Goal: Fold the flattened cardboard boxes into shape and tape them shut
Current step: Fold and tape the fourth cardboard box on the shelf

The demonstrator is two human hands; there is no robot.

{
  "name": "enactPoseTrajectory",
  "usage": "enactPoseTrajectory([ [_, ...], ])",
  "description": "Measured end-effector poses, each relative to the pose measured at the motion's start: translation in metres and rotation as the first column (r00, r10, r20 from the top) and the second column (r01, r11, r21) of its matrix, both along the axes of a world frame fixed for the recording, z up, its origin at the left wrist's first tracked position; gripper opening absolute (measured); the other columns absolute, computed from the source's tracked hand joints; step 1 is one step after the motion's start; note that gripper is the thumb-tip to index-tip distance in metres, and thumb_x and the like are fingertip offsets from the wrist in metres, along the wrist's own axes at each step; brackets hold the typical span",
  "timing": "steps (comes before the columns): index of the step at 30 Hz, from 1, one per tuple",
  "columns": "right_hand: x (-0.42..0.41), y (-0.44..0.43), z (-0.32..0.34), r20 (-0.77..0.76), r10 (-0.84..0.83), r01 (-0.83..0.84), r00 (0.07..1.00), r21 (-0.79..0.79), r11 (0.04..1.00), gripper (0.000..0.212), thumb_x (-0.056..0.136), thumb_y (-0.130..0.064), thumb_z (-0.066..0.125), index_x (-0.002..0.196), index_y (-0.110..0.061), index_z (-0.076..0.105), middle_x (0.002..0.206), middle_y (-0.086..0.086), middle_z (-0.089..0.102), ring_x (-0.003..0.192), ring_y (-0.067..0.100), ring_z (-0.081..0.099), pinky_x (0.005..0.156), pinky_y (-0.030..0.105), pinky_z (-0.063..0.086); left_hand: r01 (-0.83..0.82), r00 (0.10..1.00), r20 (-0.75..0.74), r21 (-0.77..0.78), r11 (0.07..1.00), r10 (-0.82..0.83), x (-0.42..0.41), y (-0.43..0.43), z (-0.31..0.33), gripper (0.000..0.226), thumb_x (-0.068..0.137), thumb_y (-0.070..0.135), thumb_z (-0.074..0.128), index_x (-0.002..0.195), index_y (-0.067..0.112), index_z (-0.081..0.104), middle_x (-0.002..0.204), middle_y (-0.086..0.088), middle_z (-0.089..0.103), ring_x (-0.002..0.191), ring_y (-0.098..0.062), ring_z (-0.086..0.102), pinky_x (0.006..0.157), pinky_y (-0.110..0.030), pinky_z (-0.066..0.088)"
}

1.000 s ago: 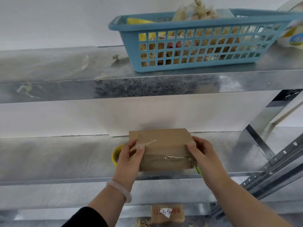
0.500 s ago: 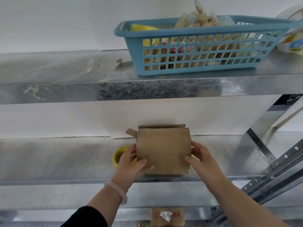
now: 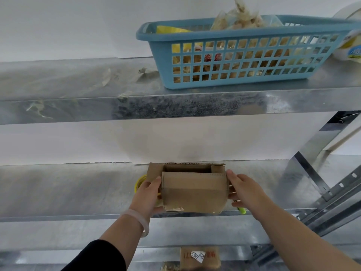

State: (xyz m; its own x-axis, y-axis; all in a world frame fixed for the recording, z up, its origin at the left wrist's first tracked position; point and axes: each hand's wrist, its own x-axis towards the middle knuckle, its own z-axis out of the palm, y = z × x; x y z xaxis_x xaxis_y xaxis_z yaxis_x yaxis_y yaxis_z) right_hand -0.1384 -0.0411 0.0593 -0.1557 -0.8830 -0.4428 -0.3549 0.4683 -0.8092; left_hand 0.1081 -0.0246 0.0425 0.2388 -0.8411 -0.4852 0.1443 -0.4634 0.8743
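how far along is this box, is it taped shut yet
Done: the cardboard box is folded into shape, and a bit of tape shows along its bottom front edge. In hand: the left hand and right hand hold its two sides on the metal shelf. Left: the top flaps stand open, so they need folding down and taping; the yellow tape roll sits behind the left hand.

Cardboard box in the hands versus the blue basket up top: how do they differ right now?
The cardboard box is solid-walled brown card, gripped by the left hand and right hand on the middle shelf; the blue basket is plastic lattice, untouched, on the upper shelf. The box looks empty; the basket holds packets. Both are open-topped.
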Motion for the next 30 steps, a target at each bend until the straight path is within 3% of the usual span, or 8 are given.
enactPoseTrajectory([
  [5, -0.004, -0.001, 0.006, 0.159, -0.052, 0.040, 0.986, 0.077, 0.996, 0.046, 0.101, -0.051, 0.042, 0.099, -0.012, 0.066, 0.094, 0.010, 0.072, 0.089, 0.026, 0.070, 0.075, 0.047, 0.061, -0.038, 0.983, -0.179, 0.074, 0.997, 0.051, 0.010, 0.002, -0.005, 0.031, 0.094, 0.042, 0.057, 0.121, 0.026, 0.058, 0.120, -0.008, 0.060, 0.108, -0.030, 0.061, 0.070, -0.047, 0.058],
  [8, -0.006, -0.005, 0.003, 0.169, 0.024, -0.039, 0.985, 0.090, 0.995, 0.034, 0.096, -0.043, 0.058, 0.105, -0.011, 0.064, 0.100, 0.009, 0.069, 0.093, 0.026, 0.069, 0.079, 0.049, 0.060, 0.031, 0.980, -0.198, 0.059, 0.998, -0.019, 0.011, 0.001, -0.002, 0.025, 0.093, 0.035, 0.060, 0.115, 0.023, 0.060, 0.112, -0.007, 0.063, 0.102, -0.028, 0.064, 0.065, -0.041, 0.057],
  [12, -0.017, -0.014, 0.003, 0.224, 0.153, -0.192, 0.963, 0.161, 0.968, 0.045, 0.086, -0.039, 0.073, 0.120, -0.013, 0.061, 0.114, 0.004, 0.067, 0.107, 0.018, 0.063, 0.092, 0.042, 0.057, 0.178, 0.936, -0.310, 0.007, 0.984, -0.167, 0.017, 0.001, 0.006, 0.017, 0.094, 0.013, 0.058, 0.111, 0.013, 0.061, 0.091, -0.005, 0.071, 0.088, -0.018, 0.070, 0.063, -0.033, 0.057],
  [14, -0.015, -0.017, 0.003, 0.099, 0.264, -0.277, 0.960, 0.156, 0.948, 0.050, 0.080, -0.046, 0.076, 0.119, -0.019, 0.059, 0.115, -0.001, 0.064, 0.107, 0.014, 0.061, 0.090, 0.037, 0.057, 0.261, 0.934, -0.250, -0.009, 0.965, -0.254, 0.017, 0.002, 0.007, 0.020, 0.093, 0.007, 0.057, 0.112, 0.012, 0.059, 0.099, -0.007, 0.068, 0.093, -0.016, 0.066, 0.071, -0.033, 0.056],
  [16, -0.005, -0.020, 0.003, -0.164, 0.348, -0.329, 0.923, 0.135, 0.935, 0.048, 0.075, -0.059, 0.074, 0.106, -0.026, 0.058, 0.105, -0.005, 0.064, 0.097, 0.011, 0.061, 0.080, 0.030, 0.057, 0.335, 0.937, -0.093, -0.036, 0.941, -0.337, 0.014, 0.001, 0.006, 0.022, 0.091, 0.006, 0.062, 0.111, 0.013, 0.059, 0.104, -0.008, 0.066, 0.098, -0.017, 0.064, 0.081, -0.033, 0.055],
  [20, 0.015, -0.023, 0.005, -0.506, 0.283, -0.302, 0.815, 0.046, 0.952, 0.047, 0.079, -0.068, 0.063, 0.092, -0.025, 0.053, 0.088, -0.007, 0.060, 0.078, 0.008, 0.057, 0.057, 0.024, 0.040, 0.416, 0.878, 0.293, -0.079, 0.906, -0.378, 0.010, -0.003, -0.002, 0.024, 0.085, 0.020, 0.069, 0.107, 0.018, 0.058, 0.102, -0.008, 0.067, 0.100, -0.023, 0.063, 0.091, -0.038, 0.053],
  [26, 0.016, -0.017, 0.001, -0.589, 0.254, -0.310, 0.767, 0.005, 0.951, 0.045, 0.101, -0.056, 0.024, 0.080, -0.026, 0.052, 0.077, -0.006, 0.059, 0.071, 0.006, 0.057, 0.061, 0.021, 0.042, 0.365, 0.862, 0.407, -0.080, 0.928, -0.304, 0.012, -0.002, -0.013, 0.033, 0.086, 0.021, 0.069, 0.113, 0.018, 0.051, 0.110, -0.001, 0.063, 0.098, -0.014, 0.062, 0.072, -0.016, 0.048],
  [30, 0.003, -0.013, -0.010, -0.512, 0.113, -0.181, 0.851, -0.084, 0.980, 0.047, 0.107, -0.036, 0.018, 0.072, -0.024, 0.047, 0.070, -0.003, 0.052, 0.066, 0.006, 0.050, 0.054, 0.019, 0.033, 0.323, 0.887, 0.395, -0.158, 0.933, -0.240, 0.008, 0.002, -0.011, 0.038, 0.085, 0.012, 0.070, 0.115, 0.018, 0.049, 0.110, 0.001, 0.061, 0.096, -0.012, 0.063, 0.067, -0.014, 0.051],
])
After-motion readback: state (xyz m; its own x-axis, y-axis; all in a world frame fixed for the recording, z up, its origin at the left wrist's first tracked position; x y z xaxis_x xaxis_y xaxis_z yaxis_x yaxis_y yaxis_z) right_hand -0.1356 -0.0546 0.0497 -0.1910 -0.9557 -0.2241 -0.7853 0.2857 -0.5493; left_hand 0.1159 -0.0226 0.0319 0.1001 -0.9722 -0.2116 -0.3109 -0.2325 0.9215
